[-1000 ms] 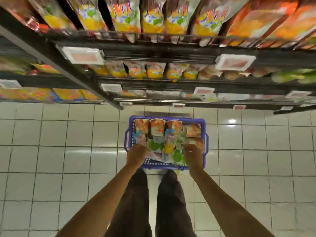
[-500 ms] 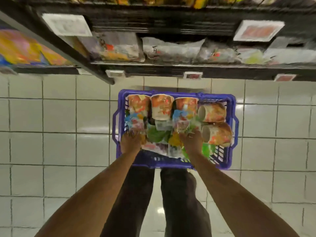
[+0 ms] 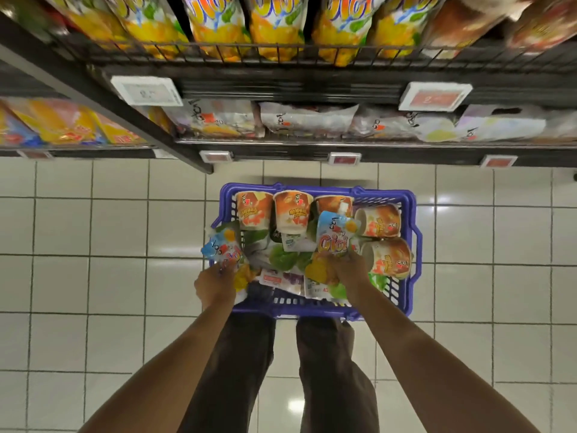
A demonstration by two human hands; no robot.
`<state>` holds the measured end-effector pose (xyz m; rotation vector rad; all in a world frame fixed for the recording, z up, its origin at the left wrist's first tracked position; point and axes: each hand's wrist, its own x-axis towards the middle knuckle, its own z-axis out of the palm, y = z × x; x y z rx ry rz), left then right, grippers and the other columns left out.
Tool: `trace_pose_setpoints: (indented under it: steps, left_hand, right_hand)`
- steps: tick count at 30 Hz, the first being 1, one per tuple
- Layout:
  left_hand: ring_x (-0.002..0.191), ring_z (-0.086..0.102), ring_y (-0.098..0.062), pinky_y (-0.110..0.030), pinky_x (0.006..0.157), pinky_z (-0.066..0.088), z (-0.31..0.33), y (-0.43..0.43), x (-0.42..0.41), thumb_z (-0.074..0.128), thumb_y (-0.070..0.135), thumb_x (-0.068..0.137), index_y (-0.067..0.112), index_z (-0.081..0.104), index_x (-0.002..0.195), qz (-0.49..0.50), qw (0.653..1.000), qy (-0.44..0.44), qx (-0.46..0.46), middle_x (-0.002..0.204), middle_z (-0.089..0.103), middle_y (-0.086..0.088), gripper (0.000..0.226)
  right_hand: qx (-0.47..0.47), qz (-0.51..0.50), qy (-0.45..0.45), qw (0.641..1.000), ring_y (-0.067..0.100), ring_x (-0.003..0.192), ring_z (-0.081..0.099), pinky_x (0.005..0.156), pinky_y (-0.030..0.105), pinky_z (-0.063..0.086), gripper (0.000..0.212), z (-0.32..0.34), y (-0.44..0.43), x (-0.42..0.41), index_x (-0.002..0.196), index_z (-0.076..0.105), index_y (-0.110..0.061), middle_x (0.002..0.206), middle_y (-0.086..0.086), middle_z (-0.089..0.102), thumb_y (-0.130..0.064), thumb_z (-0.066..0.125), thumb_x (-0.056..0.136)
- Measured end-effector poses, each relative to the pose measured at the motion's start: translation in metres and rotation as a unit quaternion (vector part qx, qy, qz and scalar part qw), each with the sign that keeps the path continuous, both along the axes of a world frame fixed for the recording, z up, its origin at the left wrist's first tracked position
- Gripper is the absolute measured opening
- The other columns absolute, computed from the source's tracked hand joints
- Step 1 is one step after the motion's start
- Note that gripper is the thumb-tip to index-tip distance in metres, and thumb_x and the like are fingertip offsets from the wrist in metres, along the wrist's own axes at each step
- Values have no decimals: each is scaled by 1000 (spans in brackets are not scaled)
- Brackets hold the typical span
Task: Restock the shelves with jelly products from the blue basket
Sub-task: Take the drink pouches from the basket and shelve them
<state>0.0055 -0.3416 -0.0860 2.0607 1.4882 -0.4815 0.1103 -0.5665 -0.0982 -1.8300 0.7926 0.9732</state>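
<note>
The blue basket stands on the tiled floor in front of my feet, holding orange jelly cups along its far side and loose pouches in the middle. My left hand grips a light-blue jelly pouch lifted over the basket's left rim. My right hand holds up another light-blue spouted jelly pouch above the basket's centre. Two more cups lie on their sides at the right.
Dark wire shelves rise just beyond the basket. The top shelf carries tall orange-yellow jelly bags; the lower shelf holds flat pale packs. Price tags hang on the shelf edges. My legs stand below the basket.
Both hands, earlier down among the basket's contents, have each come up gripping a light-blue pouch. The view tilted up, showing the top shelf again.
</note>
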Motion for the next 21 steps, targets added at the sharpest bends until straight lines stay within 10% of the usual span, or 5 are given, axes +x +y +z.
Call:
trace_pose_setpoints:
  steps: [6, 14, 21]
  left_hand:
    - [64, 55, -21, -26, 55, 38, 90, 0, 8, 46, 36, 101, 2, 66, 79, -69, 997, -25, -15, 81, 72, -17, 45]
    - [70, 56, -19, -38, 73, 49, 273, 1, 66, 61, -5, 91, -12, 61, 76, -12, 919, -274, -282, 72, 62, -10, 16]
    - [55, 52, -4, -24, 52, 44, 475, 21, 140, 65, 31, 92, 20, 64, 71, -152, 866, -414, -234, 56, 61, 10, 24]
  right_hand:
    - [55, -29, -59, 996, 26, 90, 68, 84, 45, 58, 23, 104, 0, 14, 108, 66, -14, 101, 9, 72, -22, 73, 87]
    - [177, -30, -150, 972, 22, 82, 72, 63, 29, 57, 25, 286, 3, 44, 112, 70, -16, 92, 5, 77, -13, 72, 87]
    - [260, -34, -270, 926, 22, 86, 74, 76, 43, 61, 30, 461, 15, 91, 109, 69, -20, 98, 3, 77, -17, 75, 80]
